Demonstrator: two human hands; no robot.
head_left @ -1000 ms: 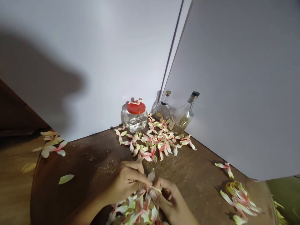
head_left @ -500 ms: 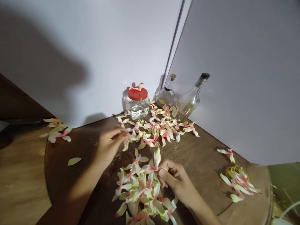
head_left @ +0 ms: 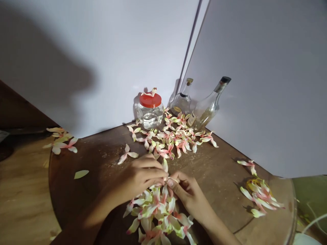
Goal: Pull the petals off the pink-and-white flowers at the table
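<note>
My right hand (head_left: 189, 194) pinches a pink-and-white flower (head_left: 165, 165) with pale green tips, between thumb and index finger. My left hand (head_left: 146, 173) is closed at the same flower, its fingertips meeting the right thumb; the exact grip is partly hidden by the fingers. Below both hands spreads a thick cluster of similar flowers (head_left: 157, 211); whether they are joined together I cannot tell. A single three-petalled flower (head_left: 127, 154) lies on the table just beyond my left hand. Farther back is a loose pile of the flowers (head_left: 176, 136).
A clear jar (head_left: 150, 117) with a red lid stands against the wall, one flower on top. Beside it are two glass bottles (head_left: 181, 102), the nearer one (head_left: 208, 109) leaning. More flowers (head_left: 263, 197) lie at the right over yellow thread. A loose petal (head_left: 81, 174) rests on the brown table (head_left: 214, 177).
My left hand has let go of a flower, which now lies on the table near the pile. That hand has moved right and down to meet my right hand, which has stayed in place.
</note>
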